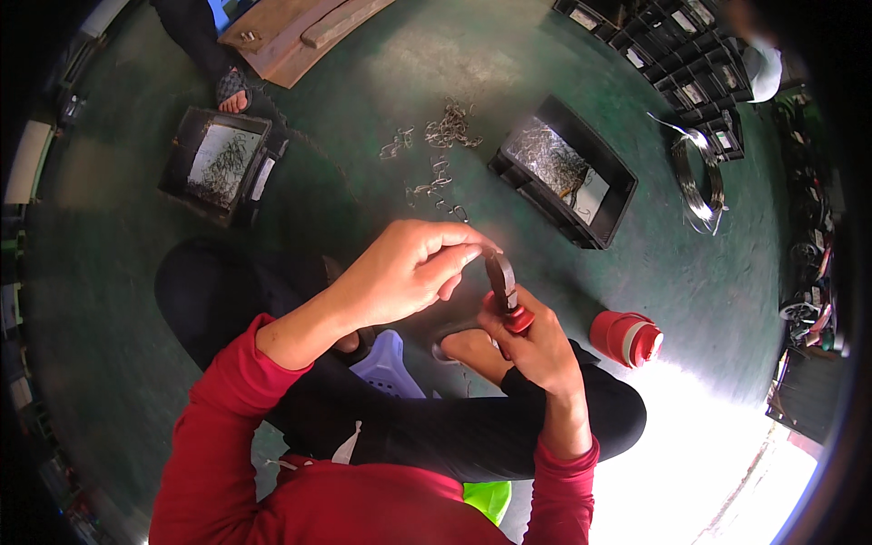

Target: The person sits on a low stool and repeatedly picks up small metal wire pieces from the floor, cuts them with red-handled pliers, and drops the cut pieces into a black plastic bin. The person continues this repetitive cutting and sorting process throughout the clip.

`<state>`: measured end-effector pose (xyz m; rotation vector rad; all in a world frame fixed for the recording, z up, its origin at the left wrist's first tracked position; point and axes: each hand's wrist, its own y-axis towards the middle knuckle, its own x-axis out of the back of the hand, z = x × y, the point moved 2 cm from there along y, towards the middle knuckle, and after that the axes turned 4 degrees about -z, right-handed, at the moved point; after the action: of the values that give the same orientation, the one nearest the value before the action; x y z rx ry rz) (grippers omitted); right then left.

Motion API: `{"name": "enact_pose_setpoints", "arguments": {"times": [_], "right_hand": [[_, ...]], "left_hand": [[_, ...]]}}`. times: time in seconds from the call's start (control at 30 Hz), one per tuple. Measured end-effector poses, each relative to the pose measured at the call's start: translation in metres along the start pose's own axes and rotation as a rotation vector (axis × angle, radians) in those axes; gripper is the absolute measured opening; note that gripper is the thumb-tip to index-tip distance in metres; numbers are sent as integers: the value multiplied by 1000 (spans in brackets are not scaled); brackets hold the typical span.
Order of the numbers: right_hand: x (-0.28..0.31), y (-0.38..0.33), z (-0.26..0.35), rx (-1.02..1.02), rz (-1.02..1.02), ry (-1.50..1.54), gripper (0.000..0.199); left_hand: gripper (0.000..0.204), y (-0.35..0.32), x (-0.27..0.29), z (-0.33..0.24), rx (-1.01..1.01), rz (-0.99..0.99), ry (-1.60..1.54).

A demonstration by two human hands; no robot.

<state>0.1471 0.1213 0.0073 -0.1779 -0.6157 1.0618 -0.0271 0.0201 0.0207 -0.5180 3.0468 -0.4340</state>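
Note:
My right hand [538,350] is wrapped around the red handles of a pair of pliers [502,280], whose dark metal jaws point up and away from me. Thumb and forefinger of my left hand [404,271] are pinched together right at the tip of the jaws. Whatever they grip there is too small to make out. On the green floor beyond my hands lie loose, bent metal hooks [451,127] in a pile, with several more strewn toward me. To their right is a black crate [595,218] with many small metal pieces in it.
Left of the hooks is another black crate [171,173] holding metal pieces, near another person's foot [233,98]. A wooden board [272,45] lies behind it. At right are a wire coil [679,168], stacked black crates [690,77] and a red container [610,334] beside my knee.

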Motion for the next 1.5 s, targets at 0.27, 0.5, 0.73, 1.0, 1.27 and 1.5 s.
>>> {"name": "enact_pose_setpoints", "arguments": {"times": [0.27,0.5,0.73,1.0,1.27,1.5], "right_hand": [[-6,2,7,96,-244,-149,19],[-11,8,5,115,-301,-192,22],[-16,12,-3,129,-355,-203,23],[-21,15,-6,135,-448,-251,21],[-15,18,-8,190,-417,-235,21],[-1,8,-3,-182,185,381,24]], "left_hand": [[21,-7,-7,3,-227,-79,277],[18,-11,-9,4,-312,-138,307],[17,-14,-12,7,-342,-187,299],[13,-16,-22,9,-362,-292,278],[16,-8,-15,13,-216,-181,119],[33,11,18,10,-3,-177,-375]]}}
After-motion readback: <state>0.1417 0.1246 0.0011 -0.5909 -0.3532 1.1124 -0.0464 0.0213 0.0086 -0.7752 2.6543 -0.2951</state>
